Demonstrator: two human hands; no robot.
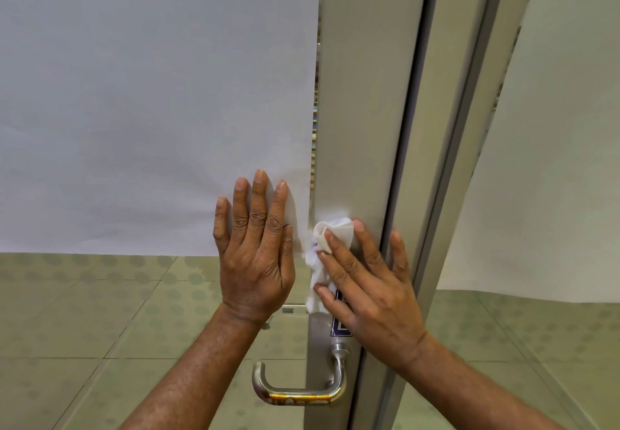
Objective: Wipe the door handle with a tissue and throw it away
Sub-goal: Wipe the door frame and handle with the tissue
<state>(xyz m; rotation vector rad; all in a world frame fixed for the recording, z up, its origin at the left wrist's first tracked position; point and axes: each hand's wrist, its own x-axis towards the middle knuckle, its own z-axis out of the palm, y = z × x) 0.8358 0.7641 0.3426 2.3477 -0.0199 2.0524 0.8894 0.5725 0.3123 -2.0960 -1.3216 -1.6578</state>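
Against the metal door stile (355, 111), above the lever, the right hand (369, 295) is pressing a crumpled white tissue (335, 233) flat; its fingers (339, 255) are spread across the wad, pinning rather than pinching it. Left hand (255, 248) is resting open on the frosted panel (151, 94), fingers together, bracing. Door handle (302, 392) is sitting below both hands, untouched by the tissue, with brownish staining along its underside. Judgement: tissue is light, soft and tear-prone; bunching it and wrapping it around the lever bar looks like the best hold.
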